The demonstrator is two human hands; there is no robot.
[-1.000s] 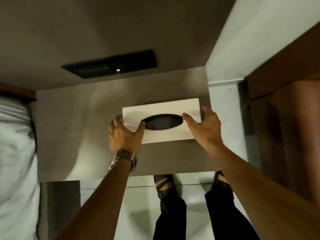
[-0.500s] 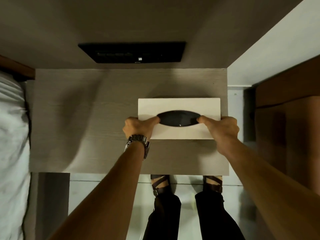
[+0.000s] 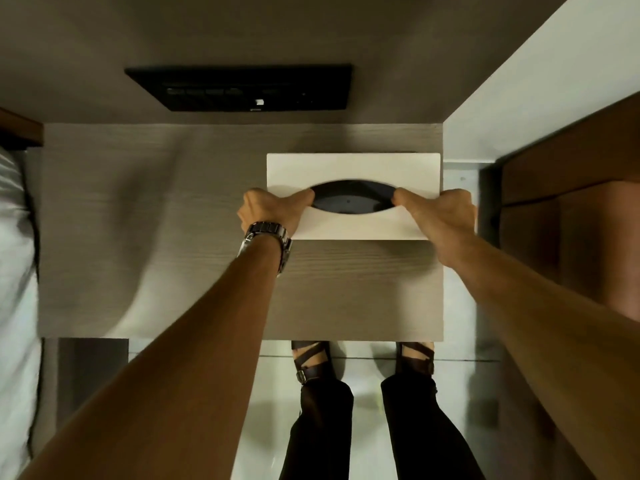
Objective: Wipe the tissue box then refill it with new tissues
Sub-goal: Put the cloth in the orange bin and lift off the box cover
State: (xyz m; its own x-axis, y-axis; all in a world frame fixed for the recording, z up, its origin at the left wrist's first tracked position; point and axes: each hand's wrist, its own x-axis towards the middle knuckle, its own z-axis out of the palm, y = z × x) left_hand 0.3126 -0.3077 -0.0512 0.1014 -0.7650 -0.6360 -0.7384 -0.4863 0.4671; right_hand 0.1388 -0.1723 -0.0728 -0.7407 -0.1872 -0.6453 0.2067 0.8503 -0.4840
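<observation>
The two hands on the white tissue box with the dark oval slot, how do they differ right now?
The left hand wears a metal wristwatch; the right hand has a bare wrist. The left hand grips the white tissue box over bare tabletop, while the right hand sits at the grey wood-grain table's right edge. Both hook a thumb into the dark oval slot.
</observation>
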